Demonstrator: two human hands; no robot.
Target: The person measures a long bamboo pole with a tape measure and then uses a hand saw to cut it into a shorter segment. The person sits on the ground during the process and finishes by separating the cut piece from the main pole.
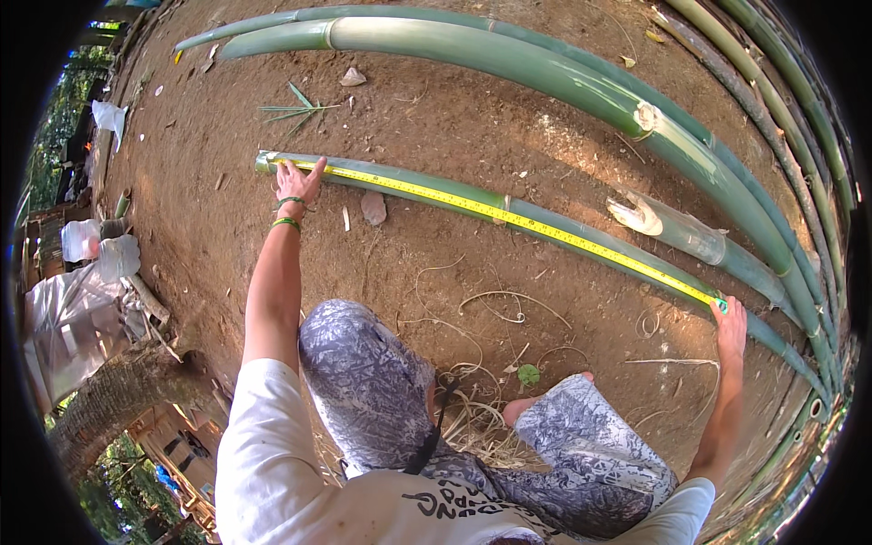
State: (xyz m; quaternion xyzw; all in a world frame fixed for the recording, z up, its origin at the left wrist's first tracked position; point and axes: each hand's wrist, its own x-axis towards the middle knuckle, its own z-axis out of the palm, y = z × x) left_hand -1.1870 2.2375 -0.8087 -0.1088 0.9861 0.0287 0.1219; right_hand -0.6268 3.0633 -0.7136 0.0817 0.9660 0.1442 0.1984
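A yellow tape measure (pixel 436 195) is stretched along a green bamboo pole (pixel 363 171) lying on the ground before me. At the pole's cut left end, my left hand (pixel 301 182) presses the tape's end to the bamboo, thumb apart from the fingers. Far to the right, my right hand (pixel 730 329) is closed at the tape's other end, around a small green part that is mostly hidden. Between my hands the tape runs straight along the pole, past a joint ring (pixel 502 209).
Long, thick bamboo poles (pixel 536 65) curve across beyond the measured one. A shorter piece with a split end (pixel 677 227) lies nearer. More poles (pixel 790 82) line the right side. Dry strips (pixel 481 427) lie by my feet. A tree trunk (pixel 127 391) and plastic containers (pixel 100 241) stand left.
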